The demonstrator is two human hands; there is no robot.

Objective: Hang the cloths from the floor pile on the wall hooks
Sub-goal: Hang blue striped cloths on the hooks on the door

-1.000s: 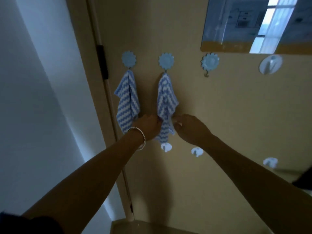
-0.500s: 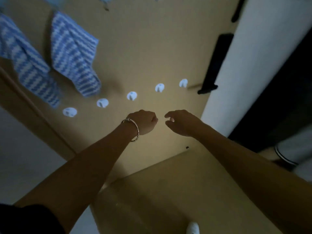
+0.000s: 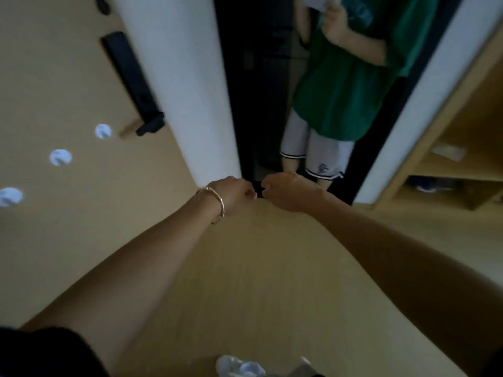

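Hands are both empty at this moment. The left hand [image 3: 236,195], with one bracelet [image 3: 217,204] on the wrist, and the right hand [image 3: 292,191] are held out close together just under the foot of the white door post [image 3: 177,91]. On each hand the fingers are curled in and they pinch nothing.

I judge that the step in hand is to fetch a new cloth, because no cloth is held and the view looks away from the wall [image 3: 68,63] toward the floor [image 3: 258,268]. The next move, I think, calls for bending down, finding the pile and taking one cloth by its corner or loop, so that it can be carried to a free hook.

No cloth shows clearly. Far below the door post, at the lower edge, lies one pale lump [image 3: 239,367]; I cannot tell if it is a cloth or a shoe.

Counted: two hands; three round white hooks [image 3: 60,157], all bare, in a slanted row to the left of the door post; one black handle [image 3: 133,80], also left of it; one other person [image 3: 340,91] in a green shirt, standing to the right of the door post.
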